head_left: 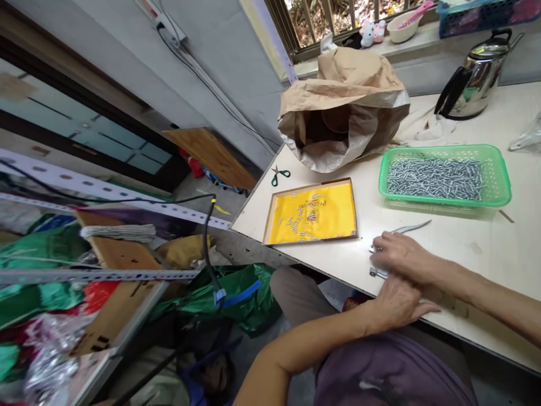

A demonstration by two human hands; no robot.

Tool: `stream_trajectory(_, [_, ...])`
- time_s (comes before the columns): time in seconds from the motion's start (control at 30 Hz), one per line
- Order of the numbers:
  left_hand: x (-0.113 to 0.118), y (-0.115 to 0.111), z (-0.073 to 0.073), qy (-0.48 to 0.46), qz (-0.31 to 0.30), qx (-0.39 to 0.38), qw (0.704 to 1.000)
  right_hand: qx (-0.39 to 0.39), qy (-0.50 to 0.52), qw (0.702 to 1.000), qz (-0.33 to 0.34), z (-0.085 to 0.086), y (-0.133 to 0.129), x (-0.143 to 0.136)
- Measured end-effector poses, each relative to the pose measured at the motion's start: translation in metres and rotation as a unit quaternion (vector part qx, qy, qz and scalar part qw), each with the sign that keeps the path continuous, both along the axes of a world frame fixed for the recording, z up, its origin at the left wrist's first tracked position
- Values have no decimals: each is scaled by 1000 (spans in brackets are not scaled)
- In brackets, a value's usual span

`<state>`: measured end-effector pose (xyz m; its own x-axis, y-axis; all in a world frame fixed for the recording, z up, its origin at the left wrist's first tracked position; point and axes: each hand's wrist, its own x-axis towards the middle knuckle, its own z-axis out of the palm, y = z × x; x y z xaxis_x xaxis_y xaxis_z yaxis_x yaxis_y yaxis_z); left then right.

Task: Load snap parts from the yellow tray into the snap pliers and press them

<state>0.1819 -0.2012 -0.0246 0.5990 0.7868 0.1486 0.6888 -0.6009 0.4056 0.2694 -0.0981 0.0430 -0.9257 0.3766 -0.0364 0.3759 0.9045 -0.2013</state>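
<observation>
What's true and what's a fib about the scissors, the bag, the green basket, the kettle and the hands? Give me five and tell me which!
1. The scissors have dark green handles. True.
2. The green basket has nothing in it. False: it holds lots of small metal pins.
3. The brown paper bag has its mouth open. True.
4. The kettle is inside the paper bag. False: it stands on the table, to the right of the bag.
5. Both hands are in the green basket. False: the right hand and left hand are close together, near the table's front edge.
</observation>
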Motion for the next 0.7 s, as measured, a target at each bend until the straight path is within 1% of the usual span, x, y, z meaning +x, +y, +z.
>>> stream_trajectory(0.03, [1,0,0,4,-4,0,1000,-2,5,999,38,-3,-6,-8])
stream_trajectory(0.1, [1,0,1,21,-17,16,1000,13,15,996,83,-15,-12,-19])
stream_trajectory(0.23, [-1,8,10,84,-65,71,992,65,70,987,131,-42,-6,-32])
stream_trajectory(0.3, [-3,13,13,102,-88,86,987,96,104,982,124,-50,-2,-37])
stream_trajectory(0.4, [-2,18,13,99,-109,93,985,125,137,978,91,-56,-1,-46])
stream_trajectory(0.5, [-5,8,12,96,-146,78,982,117,142,981,61,-60,-2,-53])
stream_trajectory(0.57, [-17,-4,14,67,-184,79,977,92,139,985,32,-63,-4,-56])
stream_trajectory(0.6, [-29,-8,17,43,-193,88,976,77,139,987,18,-63,-5,-58])
stream_trajectory(0.63, [-45,-11,22,21,-176,99,979,62,141,988,6,-62,-6,-58])
stream_trajectory(0.67, [-64,-10,27,6,-140,107,984,46,145,988,-2,-58,-6,-58])
stream_trajectory(0.7, [-86,-6,33,-2,-63,117,991,29,154,988,-6,-53,-5,-56])
